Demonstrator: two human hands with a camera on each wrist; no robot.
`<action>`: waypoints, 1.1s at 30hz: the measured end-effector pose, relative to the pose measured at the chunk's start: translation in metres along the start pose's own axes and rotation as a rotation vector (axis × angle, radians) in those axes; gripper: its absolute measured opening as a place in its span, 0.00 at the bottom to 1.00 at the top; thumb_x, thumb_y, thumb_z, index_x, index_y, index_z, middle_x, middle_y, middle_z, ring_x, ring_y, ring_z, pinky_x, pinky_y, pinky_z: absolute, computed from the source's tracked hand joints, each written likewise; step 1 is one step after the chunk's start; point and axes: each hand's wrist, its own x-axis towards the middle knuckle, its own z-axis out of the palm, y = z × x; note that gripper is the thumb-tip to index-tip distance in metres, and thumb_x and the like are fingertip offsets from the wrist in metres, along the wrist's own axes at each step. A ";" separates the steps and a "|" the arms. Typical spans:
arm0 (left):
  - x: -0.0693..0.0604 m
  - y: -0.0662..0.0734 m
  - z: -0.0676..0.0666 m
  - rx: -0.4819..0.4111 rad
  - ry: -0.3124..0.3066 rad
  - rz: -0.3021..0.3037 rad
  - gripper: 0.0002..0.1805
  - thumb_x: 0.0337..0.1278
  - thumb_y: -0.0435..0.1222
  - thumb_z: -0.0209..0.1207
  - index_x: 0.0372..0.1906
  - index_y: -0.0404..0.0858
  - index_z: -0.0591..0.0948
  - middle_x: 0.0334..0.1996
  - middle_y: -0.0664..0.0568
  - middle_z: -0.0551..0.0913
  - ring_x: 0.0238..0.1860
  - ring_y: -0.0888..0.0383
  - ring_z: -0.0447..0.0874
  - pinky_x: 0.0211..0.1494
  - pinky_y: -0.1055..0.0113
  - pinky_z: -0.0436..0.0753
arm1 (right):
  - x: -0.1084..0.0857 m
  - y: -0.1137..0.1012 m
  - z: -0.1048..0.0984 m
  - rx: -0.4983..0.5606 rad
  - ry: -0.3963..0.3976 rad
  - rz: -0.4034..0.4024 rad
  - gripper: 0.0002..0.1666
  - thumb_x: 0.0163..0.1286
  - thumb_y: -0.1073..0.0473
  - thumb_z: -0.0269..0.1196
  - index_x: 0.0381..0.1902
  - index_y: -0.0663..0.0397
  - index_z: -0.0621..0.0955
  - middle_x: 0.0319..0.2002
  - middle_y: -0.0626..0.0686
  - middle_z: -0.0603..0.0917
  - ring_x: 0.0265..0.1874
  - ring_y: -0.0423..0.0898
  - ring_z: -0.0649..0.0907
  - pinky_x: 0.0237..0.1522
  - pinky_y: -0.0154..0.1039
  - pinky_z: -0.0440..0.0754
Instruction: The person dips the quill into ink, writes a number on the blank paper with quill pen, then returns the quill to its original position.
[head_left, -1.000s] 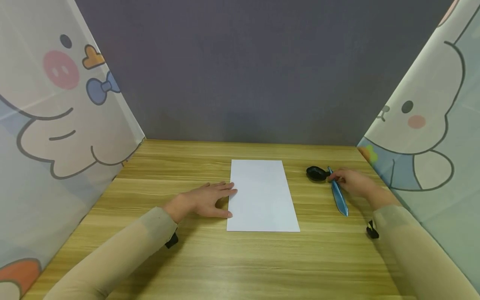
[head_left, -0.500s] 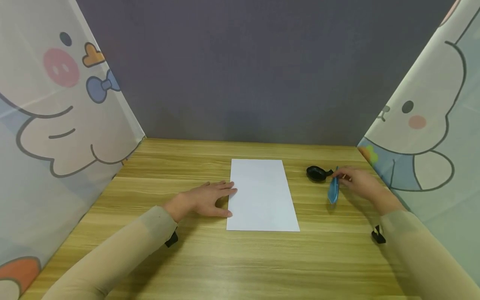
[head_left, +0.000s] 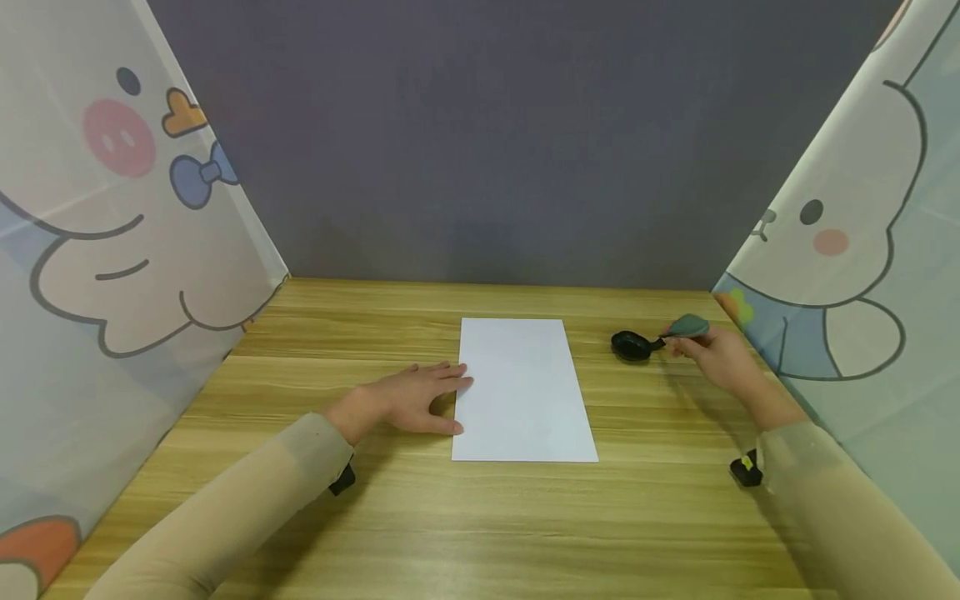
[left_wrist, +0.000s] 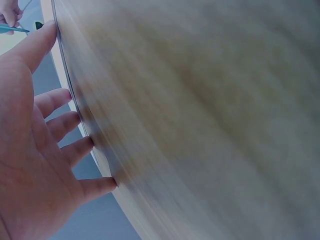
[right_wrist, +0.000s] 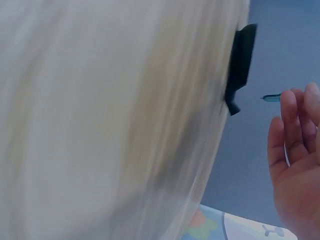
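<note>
My left hand [head_left: 420,400] lies spread at the left edge of a white sheet of paper [head_left: 525,392], fingertips and thumb touching it. The left wrist view shows those fingers straight and apart. At the right, my right hand [head_left: 712,354] pinches a slim blue-green feather-shaped thing [head_left: 688,325], raised off the table. Its broad part points up and right, its narrow tip down and left. In the right wrist view, only a pointed end [right_wrist: 271,98] shows past the fingers. Just left of that hand sits a black rounded object [head_left: 632,346] with a short stem.
The wooden table [head_left: 525,525] meets a dark grey panel [head_left: 487,150] at the back. Cartoon-printed cloths, one on the left [head_left: 112,250] and one on the right [head_left: 862,250], stand along the sides.
My right hand has lifted the feather-shaped thing and turned it, so the broad part swung from pointing down toward me to up and right. The left hand and paper stay put.
</note>
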 end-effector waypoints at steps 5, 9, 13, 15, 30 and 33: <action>0.001 -0.001 0.001 0.000 0.002 0.000 0.50 0.75 0.68 0.57 0.91 0.50 0.58 0.92 0.52 0.49 0.92 0.43 0.45 0.88 0.28 0.52 | 0.002 -0.006 0.001 0.166 0.079 0.102 0.26 0.87 0.51 0.61 0.69 0.65 0.84 0.46 0.39 0.93 0.38 0.24 0.87 0.43 0.26 0.89; 0.001 -0.001 0.002 0.007 0.004 0.002 0.50 0.75 0.69 0.57 0.90 0.51 0.58 0.92 0.52 0.49 0.92 0.43 0.45 0.88 0.28 0.52 | 0.005 -0.006 0.003 0.314 0.115 0.159 0.30 0.87 0.51 0.61 0.73 0.70 0.79 0.41 0.23 0.88 0.40 0.27 0.89 0.44 0.25 0.89; 0.001 -0.002 0.003 0.008 0.002 0.003 0.50 0.75 0.69 0.57 0.90 0.51 0.58 0.92 0.52 0.49 0.92 0.43 0.45 0.88 0.29 0.52 | 0.007 -0.002 0.006 0.445 0.123 0.184 0.30 0.87 0.52 0.61 0.74 0.70 0.78 0.44 0.24 0.88 0.42 0.28 0.90 0.45 0.25 0.89; 0.002 -0.002 0.003 0.005 0.004 0.006 0.50 0.75 0.69 0.57 0.90 0.50 0.58 0.92 0.52 0.49 0.92 0.42 0.46 0.88 0.28 0.52 | 0.009 0.000 0.008 0.545 0.119 0.176 0.27 0.86 0.54 0.62 0.71 0.68 0.79 0.46 0.28 0.90 0.43 0.30 0.91 0.45 0.26 0.90; 0.002 -0.002 0.002 0.007 0.000 0.007 0.50 0.76 0.68 0.57 0.91 0.51 0.56 0.92 0.52 0.48 0.92 0.42 0.45 0.88 0.28 0.52 | 0.014 -0.002 0.026 0.856 0.077 0.057 0.09 0.85 0.66 0.59 0.57 0.51 0.82 0.46 0.40 0.92 0.44 0.36 0.93 0.48 0.28 0.91; 0.003 -0.002 0.002 0.003 0.001 0.006 0.50 0.76 0.68 0.58 0.91 0.51 0.56 0.92 0.52 0.48 0.92 0.42 0.45 0.88 0.28 0.51 | 0.016 -0.005 0.027 0.724 0.114 0.113 0.09 0.85 0.63 0.61 0.58 0.55 0.83 0.45 0.35 0.92 0.43 0.32 0.92 0.47 0.26 0.90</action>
